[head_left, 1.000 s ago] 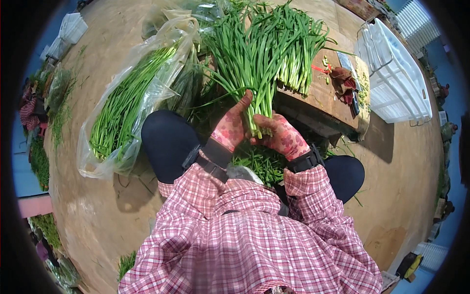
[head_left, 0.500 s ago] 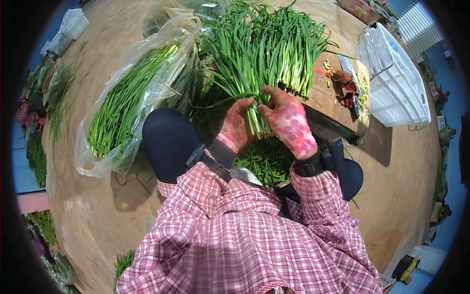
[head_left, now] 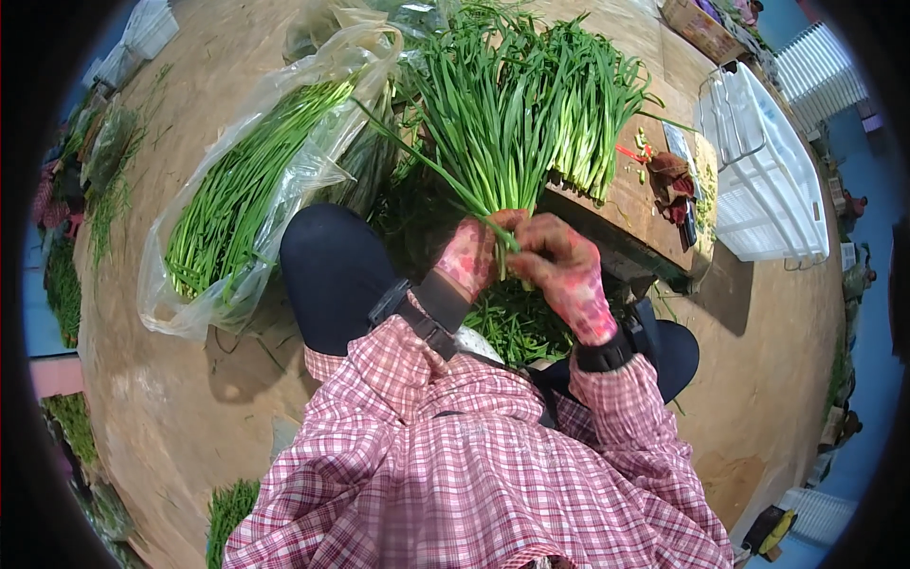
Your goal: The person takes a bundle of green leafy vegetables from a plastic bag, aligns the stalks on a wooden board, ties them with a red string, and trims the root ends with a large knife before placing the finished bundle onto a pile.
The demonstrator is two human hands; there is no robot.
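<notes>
Since half a second back, the right hand has dropped toward the stem ends, and a long leaf that lay low across the stems now slants up to the left. From where I stand, the left hand is wrapped around the base of the green bunch, while the right looks to be pinching that leaf at the stems. The bunch lies in front of the person, cut ends near, leafy tops fanned away, just left of a second bunch on the wooden surface. Loose greens lie beneath the hands; a bag of greens lies to the left. I'd judge this to be the tying step, the leaf serving as a band. The next move calls for drawing it snug without snapping it, the left grip staying firm.
</notes>
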